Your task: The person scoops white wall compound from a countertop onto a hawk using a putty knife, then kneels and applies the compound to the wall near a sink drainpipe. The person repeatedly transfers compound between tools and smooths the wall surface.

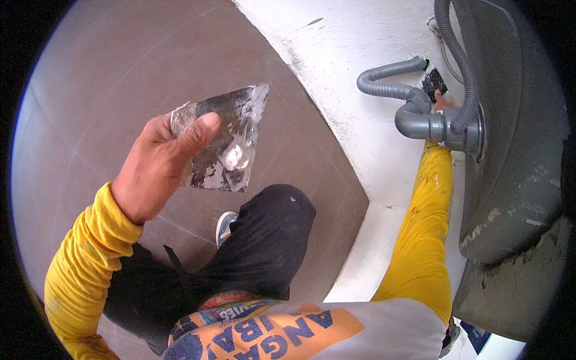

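Smeared plate (pixel 227 139), broad edge rightward, long axis steep, top leaning right

The left hand (pixel 153 165) holds a flat plate (pixel 223 135) (white paste (pixel 236 156) on it), the right hand (pixel 442 102) partly behind grey pipework (pixel 420 125).

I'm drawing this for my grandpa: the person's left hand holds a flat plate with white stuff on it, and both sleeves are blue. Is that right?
Not quite: the sleeves are yellow, not blue, as the head view shows. The left hand does hold a flat plate with white stuff on it.
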The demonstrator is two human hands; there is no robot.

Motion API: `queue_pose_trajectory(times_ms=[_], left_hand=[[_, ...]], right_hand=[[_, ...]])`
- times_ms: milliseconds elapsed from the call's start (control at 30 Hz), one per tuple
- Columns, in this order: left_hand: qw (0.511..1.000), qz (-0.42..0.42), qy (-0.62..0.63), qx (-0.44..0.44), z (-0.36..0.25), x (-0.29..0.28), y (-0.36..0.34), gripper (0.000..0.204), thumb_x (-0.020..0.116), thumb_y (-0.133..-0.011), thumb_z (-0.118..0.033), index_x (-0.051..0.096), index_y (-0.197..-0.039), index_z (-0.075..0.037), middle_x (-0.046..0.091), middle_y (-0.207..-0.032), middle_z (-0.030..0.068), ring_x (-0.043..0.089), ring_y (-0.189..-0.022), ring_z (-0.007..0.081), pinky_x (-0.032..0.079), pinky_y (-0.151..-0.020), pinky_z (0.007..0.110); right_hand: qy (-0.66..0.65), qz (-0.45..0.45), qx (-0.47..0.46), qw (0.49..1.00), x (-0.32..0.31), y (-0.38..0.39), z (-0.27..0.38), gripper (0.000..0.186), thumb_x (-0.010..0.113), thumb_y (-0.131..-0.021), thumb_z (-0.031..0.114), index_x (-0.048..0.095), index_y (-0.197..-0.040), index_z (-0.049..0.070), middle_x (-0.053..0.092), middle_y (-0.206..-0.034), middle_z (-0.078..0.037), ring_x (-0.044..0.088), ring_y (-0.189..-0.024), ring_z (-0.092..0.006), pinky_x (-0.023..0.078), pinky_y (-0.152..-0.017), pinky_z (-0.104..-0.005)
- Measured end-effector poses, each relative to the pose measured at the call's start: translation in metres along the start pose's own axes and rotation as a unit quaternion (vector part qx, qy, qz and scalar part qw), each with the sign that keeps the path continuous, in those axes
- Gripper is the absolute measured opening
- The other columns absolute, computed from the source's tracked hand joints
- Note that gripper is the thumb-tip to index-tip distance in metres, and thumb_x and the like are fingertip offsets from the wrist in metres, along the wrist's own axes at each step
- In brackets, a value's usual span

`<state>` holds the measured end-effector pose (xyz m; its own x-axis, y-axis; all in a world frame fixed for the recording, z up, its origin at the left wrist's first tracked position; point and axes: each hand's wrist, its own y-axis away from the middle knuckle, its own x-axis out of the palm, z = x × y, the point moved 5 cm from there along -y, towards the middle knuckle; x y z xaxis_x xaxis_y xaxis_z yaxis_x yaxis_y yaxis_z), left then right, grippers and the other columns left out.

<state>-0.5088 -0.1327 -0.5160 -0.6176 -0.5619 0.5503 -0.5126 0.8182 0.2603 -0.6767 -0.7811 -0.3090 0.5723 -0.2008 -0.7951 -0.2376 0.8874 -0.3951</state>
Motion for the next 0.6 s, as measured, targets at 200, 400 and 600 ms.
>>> queue_pose_trajectory(times_ms=[200,400,600], left_hand=[[1.0,-0.012,0.002,0.008,0.006,-0.004,-0.005,0.046,0.061,-0.096,-0.044,0.065,-0.107,0.0,0.072,-0.089,0.0097,0.069,-0.072,0.0134,0.058,-0.067,0.026],[1.0,0.002,-0.007,0.003,0.007,-0.002,-0.012,0.042,0.059,-0.098,-0.039,0.063,-0.11,0.001,0.071,-0.09,0.008,0.07,-0.073,0.0135,0.058,-0.068,0.028],[1.0,-0.009,0.011,-0.007,0.012,-0.004,-0.016,0.044,0.06,-0.097,-0.042,0.065,-0.106,0.001,0.072,-0.088,0.01,0.07,-0.072,0.0137,0.058,-0.068,0.028]], right_hand=[[-0.023,-0.008,-0.004,1.0,0.01,-0.002,0.008,0.041,0.061,-0.093,0.035,0.062,-0.121,0.006,0.064,-0.12,-0.015,0.062,-0.108,-0.0333,0.049,-0.09,-0.0421],[-0.041,-0.021,-0.003,0.999,0.018,-0.009,0.01,0.042,0.062,-0.092,0.035,0.061,-0.122,0.006,0.063,-0.121,-0.015,0.061,-0.107,-0.0336,0.05,-0.088,-0.0425],[-0.076,-0.038,0.022,0.996,0.027,-0.008,-0.006,0.044,0.063,-0.091,0.035,0.06,-0.124,0.006,0.062,-0.122,-0.015,0.061,-0.107,-0.0338,0.05,-0.087,-0.0429]])
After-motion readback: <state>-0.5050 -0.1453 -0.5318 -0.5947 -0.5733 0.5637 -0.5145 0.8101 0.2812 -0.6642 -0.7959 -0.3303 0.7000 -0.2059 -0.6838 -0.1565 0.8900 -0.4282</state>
